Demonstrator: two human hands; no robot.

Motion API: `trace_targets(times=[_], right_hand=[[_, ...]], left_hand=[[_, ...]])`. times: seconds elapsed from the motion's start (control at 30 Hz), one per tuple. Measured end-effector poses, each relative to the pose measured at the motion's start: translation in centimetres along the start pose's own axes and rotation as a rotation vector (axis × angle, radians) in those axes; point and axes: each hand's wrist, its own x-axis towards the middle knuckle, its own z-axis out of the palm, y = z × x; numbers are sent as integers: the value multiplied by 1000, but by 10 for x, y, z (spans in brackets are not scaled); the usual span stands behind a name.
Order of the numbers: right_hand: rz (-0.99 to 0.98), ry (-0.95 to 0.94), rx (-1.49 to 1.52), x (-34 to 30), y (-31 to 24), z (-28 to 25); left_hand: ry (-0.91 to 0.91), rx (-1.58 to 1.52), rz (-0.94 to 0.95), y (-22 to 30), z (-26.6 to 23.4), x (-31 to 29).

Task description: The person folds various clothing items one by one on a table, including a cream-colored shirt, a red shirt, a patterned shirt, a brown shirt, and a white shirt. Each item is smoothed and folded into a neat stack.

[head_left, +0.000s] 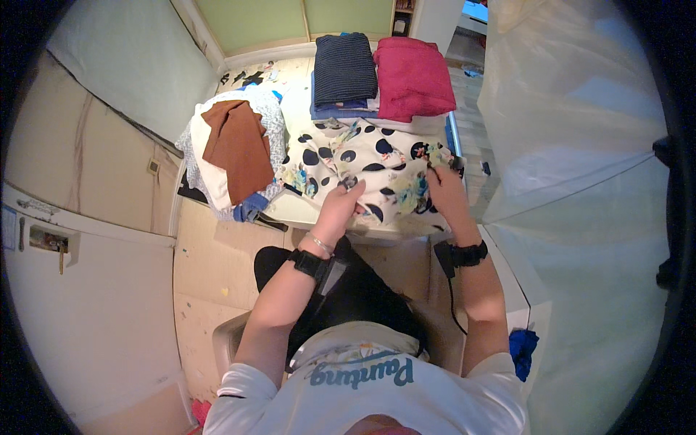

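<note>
A white garment with black dots and floral patches (377, 159) lies spread and crumpled on the white table (297, 210) in front of me. My left hand (342, 206) pinches its near edge left of the middle, thumb on top. On the right side, my right hand (448, 194) is closed on the same garment near its right edge, with some fingers hidden by the hand and cloth. The cloth between my hands is slightly bunched. I cannot tell which part of the garment each hand has.
Behind the garment stand two folded stacks, a dark striped one (346, 69) and a crimson one (415, 78). A loose heap with a brown piece (239, 148) hangs over the table's left end. Translucent sheeting (580, 130) hangs at right; a white door (80, 312) stands left.
</note>
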Motion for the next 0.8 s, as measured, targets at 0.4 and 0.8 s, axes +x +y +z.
trace_targets(times=[0.4,0.8], right_hand=[[-53,-265,330,4,-24,16],[-109,-210,373,43,-32,6]], left_hand=[[58,181,17,-7,-21,65],[253,118,525,37,-43,91]])
